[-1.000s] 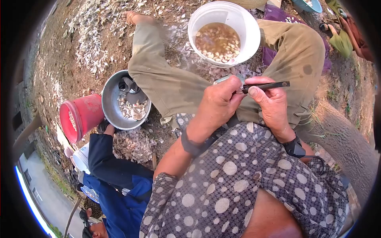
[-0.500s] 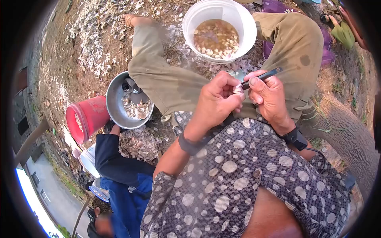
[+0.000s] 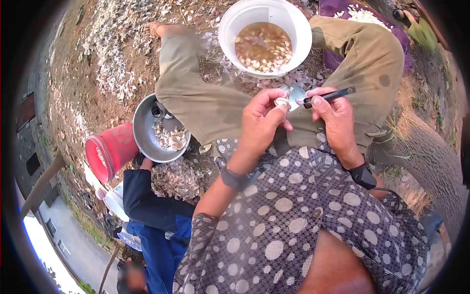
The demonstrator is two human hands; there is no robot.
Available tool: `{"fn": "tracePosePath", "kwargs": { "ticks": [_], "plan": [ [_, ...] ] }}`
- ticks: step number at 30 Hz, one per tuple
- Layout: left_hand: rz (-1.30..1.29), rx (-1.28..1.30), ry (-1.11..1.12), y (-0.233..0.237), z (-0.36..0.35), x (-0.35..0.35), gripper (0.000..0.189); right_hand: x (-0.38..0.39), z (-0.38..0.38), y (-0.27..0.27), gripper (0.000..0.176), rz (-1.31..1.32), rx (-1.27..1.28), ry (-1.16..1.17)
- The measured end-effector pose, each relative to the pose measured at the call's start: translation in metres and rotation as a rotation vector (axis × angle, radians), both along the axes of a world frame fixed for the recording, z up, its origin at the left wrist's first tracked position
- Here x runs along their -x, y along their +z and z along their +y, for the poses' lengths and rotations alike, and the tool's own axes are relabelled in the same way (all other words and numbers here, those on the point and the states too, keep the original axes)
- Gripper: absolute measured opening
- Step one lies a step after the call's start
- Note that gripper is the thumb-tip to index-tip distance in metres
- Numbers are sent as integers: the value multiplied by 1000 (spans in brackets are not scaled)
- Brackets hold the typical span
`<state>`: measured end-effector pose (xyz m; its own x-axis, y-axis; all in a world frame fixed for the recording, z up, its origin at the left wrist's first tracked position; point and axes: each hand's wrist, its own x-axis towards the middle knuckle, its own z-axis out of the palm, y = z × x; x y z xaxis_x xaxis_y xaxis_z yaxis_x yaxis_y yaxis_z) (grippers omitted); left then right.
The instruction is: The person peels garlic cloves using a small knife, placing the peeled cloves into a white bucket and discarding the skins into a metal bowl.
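In the head view, my left hand (image 3: 260,120) is closed, pinching a pale garlic clove (image 3: 281,101) between thumb and fingers. My right hand (image 3: 335,116) is wrapped round the black handle of a small knife (image 3: 338,93). The knife points left toward the clove, with a small gap between the two hands. Its blade is hard to make out against the pale background. Just beyond both hands stands a white bucket (image 3: 226,36), with several peeled cloves (image 3: 269,61) in brownish water inside it.
To the left are a metal basin (image 3: 142,132) holding cloves and skins, and a red bucket (image 3: 117,147) lying tilted. Another person's dark-sleeved arm (image 3: 147,196) reaches toward the basin. Garlic skins (image 3: 110,63) litter the ground. A purple cloth (image 3: 333,7) with white cloves lies at upper right; a tree trunk (image 3: 431,161) stands right.
My hands have moved slightly apart, and the knife has drawn away to the right from the clove. The view has shifted a little, showing more of the purple cloth.
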<state>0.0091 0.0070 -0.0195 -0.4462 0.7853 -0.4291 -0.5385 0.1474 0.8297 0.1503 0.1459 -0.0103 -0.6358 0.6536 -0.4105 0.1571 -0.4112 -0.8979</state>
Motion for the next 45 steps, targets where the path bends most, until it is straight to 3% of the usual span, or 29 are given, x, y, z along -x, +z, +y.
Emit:
{"fn": "tracePosePath", "kwargs": {
  "ticks": [4, 7, 13, 19, 25, 28, 36, 39, 45],
  "plan": [
    [673, 0, -116, -5, 3, 1, 42, 5, -7, 21, 22, 89, -98, 14],
    [650, 48, -78, 9, 9, -2, 43, 11, -12, 24, 21, 113, -124, 42],
    [849, 30, -115, 16, 5, -1, 39, 9, -11, 24, 19, 37, -31, 127],
    [907, -118, -73, 8, -2, 1, 38, 13, -7, 20, 16, 78, 83, 139],
    [581, -213, -29, 5, -8, -3, 30, 16, -5, 12, 16, 202, 366, 56],
    [49, -269, 101, 9, -5, -3, 22, 15, -3, 8, 16, 243, 492, -18],
    [-238, -198, 271, -3, -2, -4, 18, 8, 6, -15, 17, 271, 279, -207],
    [-259, -153, 236, -5, -2, -3, 18, 8, 0, -9, 17, 124, 191, -93],
    [-373, -271, 233, -5, 5, -3, 19, 10, -11, 0, 20, 223, 50, 30]
  ]
}}
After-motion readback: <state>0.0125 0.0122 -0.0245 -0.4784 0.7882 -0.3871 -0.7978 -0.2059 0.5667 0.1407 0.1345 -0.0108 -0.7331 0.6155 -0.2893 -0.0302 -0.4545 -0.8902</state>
